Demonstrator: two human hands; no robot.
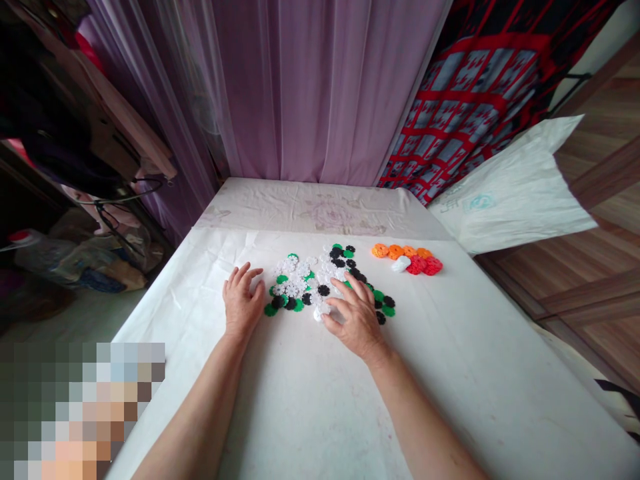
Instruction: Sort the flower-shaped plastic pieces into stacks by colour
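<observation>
White, green and black flower-shaped plastic discs lie in a loose, overlapping spread, with white discs (295, 280) mostly on the left and black discs (357, 275) mostly on the right. My right hand (357, 320) reaches over the spread's near right part. Its thumb and forefinger close on a few white discs (321, 312) at the near edge, while the other fingers rest above the discs behind. Beside the spread's left edge is my left hand (243, 300), fingers bent and apart, holding nothing. Green discs (271, 311) lie close to its thumb.
Right of the spread, orange discs (396, 252) and red discs (423, 265) lie in overlapping rows, with a small white stack (401, 264) beside them. A pale cover drapes the table (300, 400). A white bag (520, 187) stands at the right edge; purple curtains (310, 93) hang behind.
</observation>
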